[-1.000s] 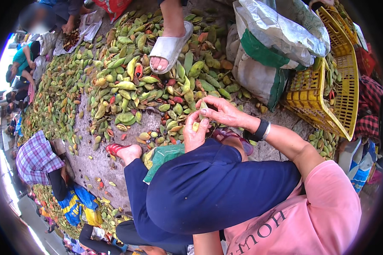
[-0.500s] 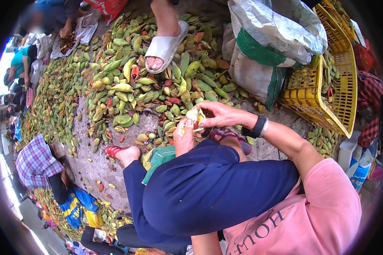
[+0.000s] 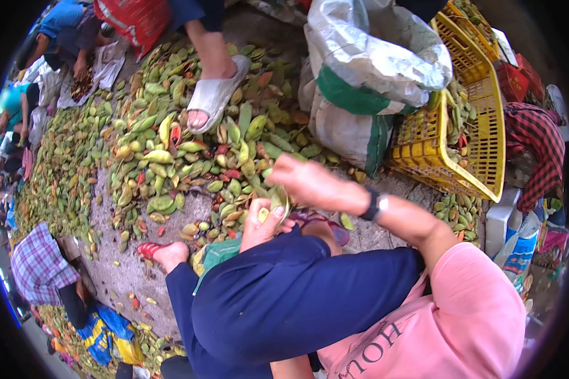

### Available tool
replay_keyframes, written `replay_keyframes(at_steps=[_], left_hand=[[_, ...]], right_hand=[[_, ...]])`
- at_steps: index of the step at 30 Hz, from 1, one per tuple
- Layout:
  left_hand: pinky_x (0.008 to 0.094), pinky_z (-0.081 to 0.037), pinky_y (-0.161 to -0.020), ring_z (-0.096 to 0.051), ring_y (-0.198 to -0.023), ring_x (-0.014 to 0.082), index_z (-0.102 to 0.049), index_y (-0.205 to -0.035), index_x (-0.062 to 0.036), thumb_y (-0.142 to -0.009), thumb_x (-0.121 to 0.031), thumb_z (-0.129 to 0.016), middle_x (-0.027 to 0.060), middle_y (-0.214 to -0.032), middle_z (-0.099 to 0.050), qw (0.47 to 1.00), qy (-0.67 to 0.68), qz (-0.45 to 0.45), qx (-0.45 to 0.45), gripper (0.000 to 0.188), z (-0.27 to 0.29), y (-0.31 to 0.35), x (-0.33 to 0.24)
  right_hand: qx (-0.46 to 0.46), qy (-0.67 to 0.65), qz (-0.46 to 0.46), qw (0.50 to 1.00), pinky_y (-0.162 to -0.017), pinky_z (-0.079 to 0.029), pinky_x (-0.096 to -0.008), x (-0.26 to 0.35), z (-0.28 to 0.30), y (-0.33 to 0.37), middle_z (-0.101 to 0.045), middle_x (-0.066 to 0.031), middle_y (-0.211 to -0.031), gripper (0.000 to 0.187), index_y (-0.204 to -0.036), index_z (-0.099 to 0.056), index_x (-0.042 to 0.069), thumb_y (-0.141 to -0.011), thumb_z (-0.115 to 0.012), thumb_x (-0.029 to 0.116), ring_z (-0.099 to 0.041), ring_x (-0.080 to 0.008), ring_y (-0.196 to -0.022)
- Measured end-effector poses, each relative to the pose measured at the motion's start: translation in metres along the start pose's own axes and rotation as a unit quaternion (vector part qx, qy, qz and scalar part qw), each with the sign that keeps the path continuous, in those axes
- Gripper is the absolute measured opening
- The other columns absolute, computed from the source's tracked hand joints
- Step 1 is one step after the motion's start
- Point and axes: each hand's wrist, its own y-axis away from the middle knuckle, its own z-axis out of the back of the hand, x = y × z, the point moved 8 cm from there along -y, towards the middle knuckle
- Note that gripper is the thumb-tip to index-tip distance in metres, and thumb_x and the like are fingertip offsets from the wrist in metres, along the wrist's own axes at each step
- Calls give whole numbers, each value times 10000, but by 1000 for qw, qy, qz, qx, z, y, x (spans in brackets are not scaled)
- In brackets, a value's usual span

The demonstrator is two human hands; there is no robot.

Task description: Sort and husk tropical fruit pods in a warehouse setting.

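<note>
My left hand [image 3: 256,228] is closed round a green seed pod [image 3: 280,201], just beyond my bent knee. Above and to the right of it, apart from the pod, is my right hand [image 3: 311,182]. Motion smears its fingers, and whether it holds anything cannot be made out. A green and yellow bag [image 3: 221,254] lies on the ground close to my left hand. Past my hands spreads a heap of green and reddish pods [image 3: 160,156], some split so that red insides show.
Another person's foot in a white slipper [image 3: 216,95] stands among the pods. On the right are a white and green sack [image 3: 353,93] and a yellow plastic crate [image 3: 446,172] with pods in it. A red bag [image 3: 134,24] stands at the far left. Other people crouch along the left side.
My right hand has come away from the pod, up and rightward. My left hand keeps its grip, a little lower. The whole view has shifted slightly.
</note>
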Motion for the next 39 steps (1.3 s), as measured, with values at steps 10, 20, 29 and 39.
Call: replay_keyframes(at_steps=[10,20,29,39], left_hand=[[490,-508,-945,-545,-1199,328,-289,-1469,-197,-851,-114,-724,114,-1338,-496,923,316,-160,150,760,30,16,-11],[384,-537,-727,-615,-772,180,-508,-1033,-77,-849,18,-664,55,-951,-570,955,261,-136,-40,259,45,-3,6],[309,-542,-632,-633,-740,166,-503,-1052,-65,-846,-8,-688,65,-900,-587,972,186,-89,-112,283,36,-11,24],[309,-567,-694,-650,-811,171,-492,-1098,-79,-861,-45,-698,65,-932,-606,982,157,-80,-64,316,6,-29,29]], right_hand=[[-304,424,-57,851,-940,-430,-442,14,268,-2,-544,-177,-1216,206,-1011,-637,43,-819,-649,119,-528,-345,-1105],[-11,403,8,915,-672,-424,-348,-132,-59,31,-517,-92,-916,327,-988,-529,66,-697,-665,126,-515,-258,-894],[90,-266,-187,941,-835,-497,-359,-169,-45,19,-648,-111,-1009,450,-1184,-492,19,-779,-678,82,-624,-236,-924],[173,-732,-192,630,-910,-510,-324,-91,-56,35,-595,-91,-1207,548,-1352,-445,70,-874,-697,158,-585,-155,-1094]])
